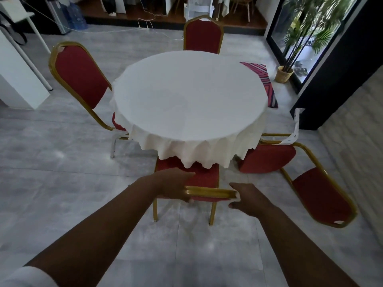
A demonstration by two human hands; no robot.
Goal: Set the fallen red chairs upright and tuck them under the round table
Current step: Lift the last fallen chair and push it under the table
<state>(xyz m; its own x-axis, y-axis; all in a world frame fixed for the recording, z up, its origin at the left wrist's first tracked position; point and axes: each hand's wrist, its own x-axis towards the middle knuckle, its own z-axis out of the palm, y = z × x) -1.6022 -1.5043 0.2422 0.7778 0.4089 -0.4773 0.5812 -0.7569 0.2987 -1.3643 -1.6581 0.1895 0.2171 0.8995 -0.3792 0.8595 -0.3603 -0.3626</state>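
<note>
The round table (186,96) carries a white cloth. A red chair with a gold frame (205,175) stands upright right in front of me, its seat partly under the cloth's edge. My left hand (174,185) grips the left end of its top rail. Fingers spread, my right hand (250,199) hovers at the rail's right end, thumb above and fingers below. Another red chair (317,195) lies tipped over on the floor at the right, backrest down and pointing away from the table. Upright chairs stand at the left (80,75) and at the far side (202,36).
A white desk (16,79) stands at the left. A striped mat (267,79) and a potted plant in a basket (284,74) sit behind the table at the right, by a glass door. White cables (145,23) cross the far floor. Grey tiles lie around me.
</note>
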